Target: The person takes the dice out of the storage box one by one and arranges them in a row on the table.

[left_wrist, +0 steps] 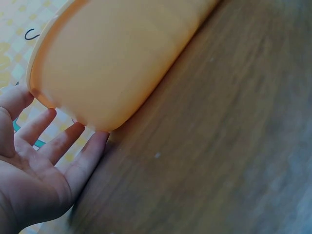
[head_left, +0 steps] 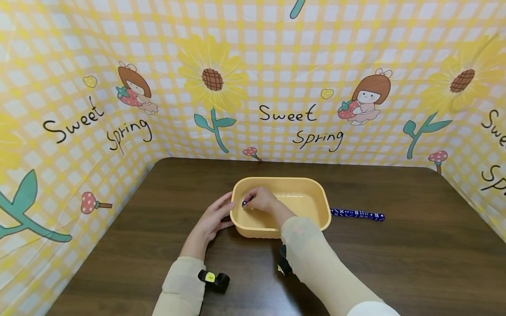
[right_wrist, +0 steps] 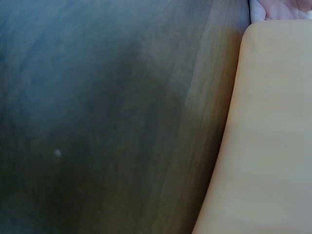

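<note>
A yellow plastic tub (head_left: 302,206) sits on the brown table. My left hand (head_left: 213,217) is at its left end. In the left wrist view, the fingertips of that hand (left_wrist: 44,165) touch the tub's outer wall (left_wrist: 117,63), fingers spread and fairly straight. Inside the tub, toward its left end, my right hand (head_left: 261,199) pinches a small dark-blue die (head_left: 244,203) with white marks; the fingers partly hide it. A row of blue dice (head_left: 357,214) with white pips lies just right of the tub. The right wrist view shows the tub's outer side (right_wrist: 273,122), not the right hand.
The dark wood table (head_left: 415,254) spreads around the tub. A yellow checked cloth (head_left: 284,79) with sunflowers and lettering hangs behind and at both sides. Black wrist cameras (head_left: 219,283) are strapped to the forearms.
</note>
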A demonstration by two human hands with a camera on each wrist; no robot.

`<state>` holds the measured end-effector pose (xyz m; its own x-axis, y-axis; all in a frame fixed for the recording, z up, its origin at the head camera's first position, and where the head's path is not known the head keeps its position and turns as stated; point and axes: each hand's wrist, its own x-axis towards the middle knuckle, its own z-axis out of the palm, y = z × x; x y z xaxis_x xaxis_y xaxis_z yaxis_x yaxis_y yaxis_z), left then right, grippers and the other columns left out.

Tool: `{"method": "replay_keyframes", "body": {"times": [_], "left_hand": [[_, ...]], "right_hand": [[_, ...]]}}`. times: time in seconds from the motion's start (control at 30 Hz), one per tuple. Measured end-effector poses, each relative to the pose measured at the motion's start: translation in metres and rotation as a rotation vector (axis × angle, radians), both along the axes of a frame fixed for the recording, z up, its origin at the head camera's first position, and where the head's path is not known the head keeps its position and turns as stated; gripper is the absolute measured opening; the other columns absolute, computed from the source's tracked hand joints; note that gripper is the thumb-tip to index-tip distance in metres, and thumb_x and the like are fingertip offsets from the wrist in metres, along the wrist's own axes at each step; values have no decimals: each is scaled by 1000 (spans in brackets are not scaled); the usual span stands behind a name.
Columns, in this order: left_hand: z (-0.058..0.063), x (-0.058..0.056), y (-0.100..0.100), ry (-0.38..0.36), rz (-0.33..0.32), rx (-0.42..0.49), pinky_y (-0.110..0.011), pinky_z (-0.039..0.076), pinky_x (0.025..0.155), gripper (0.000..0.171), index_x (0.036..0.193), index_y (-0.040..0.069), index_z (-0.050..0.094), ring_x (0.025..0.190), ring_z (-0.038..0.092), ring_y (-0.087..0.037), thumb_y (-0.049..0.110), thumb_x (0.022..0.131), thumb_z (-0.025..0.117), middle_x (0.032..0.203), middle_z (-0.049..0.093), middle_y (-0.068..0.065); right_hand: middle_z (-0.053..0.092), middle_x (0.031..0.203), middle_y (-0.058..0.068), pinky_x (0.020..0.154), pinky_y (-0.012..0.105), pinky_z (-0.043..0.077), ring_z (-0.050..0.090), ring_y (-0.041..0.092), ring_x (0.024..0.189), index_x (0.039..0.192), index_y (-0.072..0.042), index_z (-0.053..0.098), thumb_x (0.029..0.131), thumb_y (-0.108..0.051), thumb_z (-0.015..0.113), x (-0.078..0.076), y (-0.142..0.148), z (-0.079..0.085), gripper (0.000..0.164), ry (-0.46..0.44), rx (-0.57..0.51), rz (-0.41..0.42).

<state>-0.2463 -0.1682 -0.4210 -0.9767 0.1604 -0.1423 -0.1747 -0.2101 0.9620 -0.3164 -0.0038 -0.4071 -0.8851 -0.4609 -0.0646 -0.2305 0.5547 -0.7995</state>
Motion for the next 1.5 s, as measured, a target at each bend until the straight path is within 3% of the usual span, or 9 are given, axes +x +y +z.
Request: {"method": "replay_keyframes", "body": {"times": [0.6,0.73,0.8,0.9,1.0,1.03,1.1,1.33,1.5], "left_hand": [[3,0,2,15,-3,-2,-43,44,75,49,132,14,36,105,44,-31,17,86,54,130,37,-13],[2,-1,4,15,-2,1,-43,44,75,49,132,14,36,106,44,-31,17,86,53,130,37,-13],[1,-1,4,8,2,1,-43,44,75,49,132,14,36,105,45,-31,16,86,54,130,37,-14],[-1,-1,4,3,4,-5,-43,44,75,49,132,13,35,104,45,-31,15,86,52,130,37,-14],[-2,-1,3,5,-1,-11,-43,43,75,48,133,13,34,105,44,-32,14,87,50,131,35,-14],[-2,-1,3,5,0,-13,-43,43,75,48,133,13,34,105,44,-32,14,88,50,131,35,-14],[-2,-1,2,8,-1,-16,-44,43,76,48,133,12,34,107,43,-32,14,88,49,132,34,-14],[-2,0,1,8,-1,-11,-44,42,77,48,133,12,33,108,42,-32,14,88,49,133,33,-14],[-2,0,1,11,0,-11,-44,43,76,49,133,12,32,106,44,-31,14,88,50,132,34,-15]], "right_hand": [[58,73,4,48,20,40,47,10,54,84,3,64,72,0,66,-2,4,5,12,-13,-86,20],[60,72,7,48,25,42,50,16,52,82,0,65,70,-2,68,-6,8,5,13,-37,-87,-7],[60,69,3,47,25,42,50,15,50,79,-6,67,68,-7,71,-15,11,-6,12,-24,-121,21],[60,70,3,50,27,45,53,16,54,80,-6,66,70,-5,69,-16,13,-7,10,-45,-158,36],[61,77,9,57,30,47,56,22,63,86,1,64,74,0,62,-11,14,2,13,-89,-218,41],[61,80,13,61,34,47,56,27,67,89,5,62,74,5,58,-2,14,15,15,-117,-208,10],[61,79,15,60,34,47,56,29,68,92,9,60,75,5,57,1,17,22,17,-118,-238,3],[58,70,2,54,26,40,52,18,60,95,4,61,76,0,61,-3,33,43,19,-144,-270,-65],[59,74,4,57,27,42,51,16,62,93,3,61,76,-2,62,-6,48,59,18,-129,-253,-54]]}}
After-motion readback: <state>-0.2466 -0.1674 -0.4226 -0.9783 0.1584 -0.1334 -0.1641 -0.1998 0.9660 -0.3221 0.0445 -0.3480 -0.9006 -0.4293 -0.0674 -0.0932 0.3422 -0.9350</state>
